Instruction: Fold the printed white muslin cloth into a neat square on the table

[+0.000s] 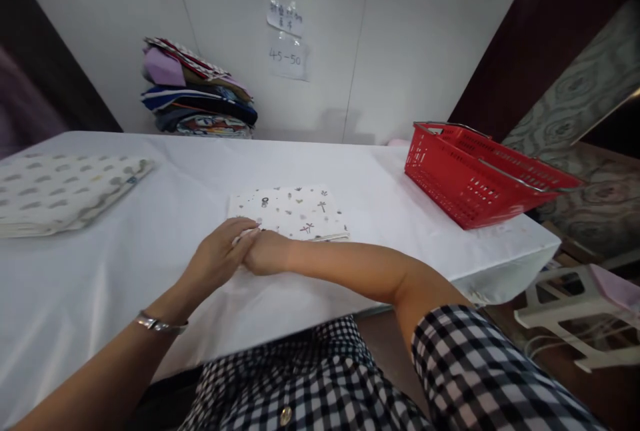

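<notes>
A small white folded cloth (295, 211) printed with little palm trees and other small figures lies on the table in front of me. My left hand (220, 251) is closed at its near left corner, where a bit of white fabric shows by the fingers. Reaching across from the right, my right hand (267, 252) meets the left at that same corner. Its fingers are curled and partly hidden behind the left hand, against the cloth's near edge. To the left lies a larger folded white cloth (55, 194) with grey spots, apart from both hands.
A red plastic basket (465, 177) with metal handles stands at the table's right end. Against the back wall rises a stack of folded fabrics (200, 91). The table (165, 211) has a white cover. A white plastic stool (575, 314) is on the floor at right.
</notes>
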Tool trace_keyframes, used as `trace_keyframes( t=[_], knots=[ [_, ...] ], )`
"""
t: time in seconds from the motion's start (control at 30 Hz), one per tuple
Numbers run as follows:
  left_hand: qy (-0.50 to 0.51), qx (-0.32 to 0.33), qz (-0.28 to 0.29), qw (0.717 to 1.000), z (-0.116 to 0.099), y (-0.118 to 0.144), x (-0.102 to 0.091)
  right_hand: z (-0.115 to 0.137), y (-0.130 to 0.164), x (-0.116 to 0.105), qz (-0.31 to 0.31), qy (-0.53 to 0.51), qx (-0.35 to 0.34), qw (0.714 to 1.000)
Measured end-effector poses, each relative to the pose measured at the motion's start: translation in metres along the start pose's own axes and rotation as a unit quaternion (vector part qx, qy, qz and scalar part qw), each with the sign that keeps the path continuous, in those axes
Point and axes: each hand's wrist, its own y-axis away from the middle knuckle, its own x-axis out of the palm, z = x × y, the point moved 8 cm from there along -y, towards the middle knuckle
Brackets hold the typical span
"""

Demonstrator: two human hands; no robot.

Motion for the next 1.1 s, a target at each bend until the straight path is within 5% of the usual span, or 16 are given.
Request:
trace_keyframes(
  t=[0.17,0.43,0.6,0.7,0.87,1.1],
  knots=[
    [-0.034,-0.011,-0.009,0.999,0.029,0.022,0.008,0.000,0.029,-0.008,-0.107,0.009,0.044,0.993],
    [-0.079,0.070,-0.004,0.994,0.027,0.039,0.021,0.001,0.075,-0.010,-0.187,-0.109,0.009,0.976],
    [-0.094,0.085,-0.009,0.992,0.023,0.038,0.016,-0.061,0.146,-0.024,-0.278,-0.151,0.134,0.939],
    [-0.113,0.112,-0.012,0.987,0.016,0.039,0.013,-0.115,0.205,-0.026,-0.348,-0.192,0.292,0.870],
    [-0.146,0.140,0.011,0.979,0.011,0.042,0.016,-0.165,0.258,0.016,-0.255,-0.365,0.502,0.741],
    [-0.159,0.149,0.030,0.975,0.010,0.041,0.018,-0.161,0.243,0.037,-0.134,-0.459,0.542,0.691]
  ],
)
